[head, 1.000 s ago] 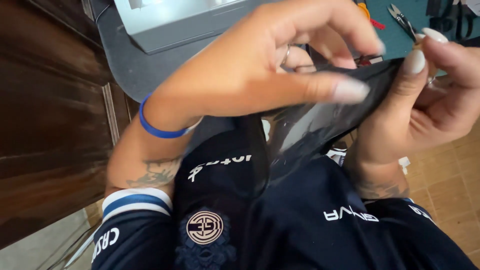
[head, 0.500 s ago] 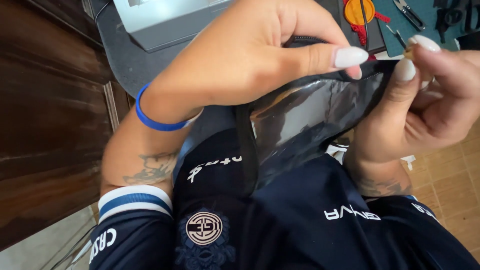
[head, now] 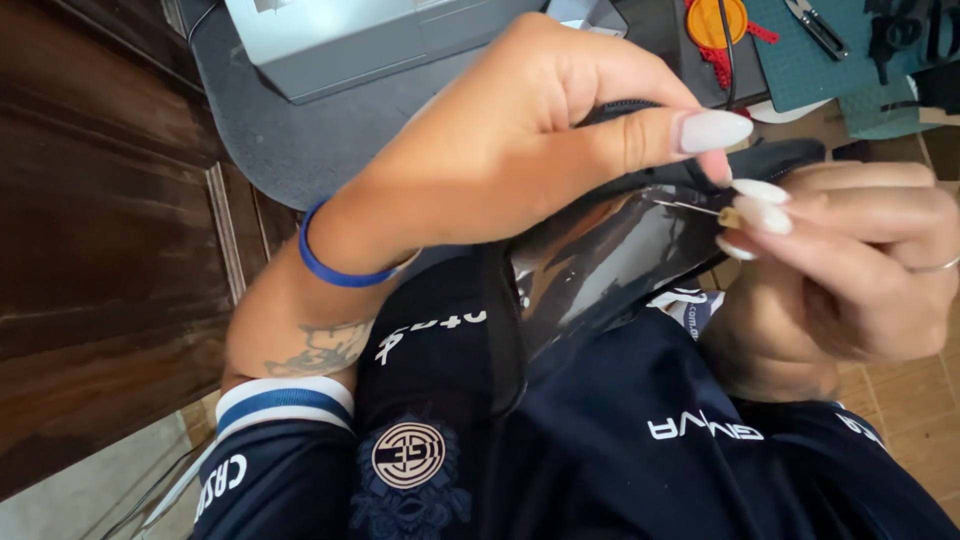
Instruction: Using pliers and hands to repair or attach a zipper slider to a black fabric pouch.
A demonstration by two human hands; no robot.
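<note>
Head view. The left hand [head: 520, 150] is closing its thumb and forefinger on the upper edge of a black fabric piece with a clear plastic panel [head: 600, 265], pinching it just left of the point where the right hand is working. The remaining left fingers are curling behind the material and are mostly hidden.

The right hand [head: 850, 270] is pinching a thin sewing needle [head: 690, 208] between thumb and fingertips, closed tight on its blunt end. The needle is lying nearly level, with its tip pointing toward the left-hand pinch and resting at the panel's top edge, directly below the left thumbnail. Whether the tip is already passing through the material cannot be told, and no thread is visible at this size.

The fabric piece is hanging from the two grips down over the person's dark jersey [head: 640, 440], with a black strap-like border [head: 500, 330] running down on the far side of the left grip.

Progress, as a judgement: the piece is gripped and aligned and the needle is presented at the edge, so a stitch appears to be in hand. No finished seam line is visible along the edge, so the amount of sewing completed cannot be determined.

Beyond the grips, a grey machine housing [head: 370, 40], an orange disc-shaped item [head: 715, 22], small snips [head: 818, 28] and a green cutting mat [head: 830, 70] are sitting on the table [head: 290, 140].
</note>
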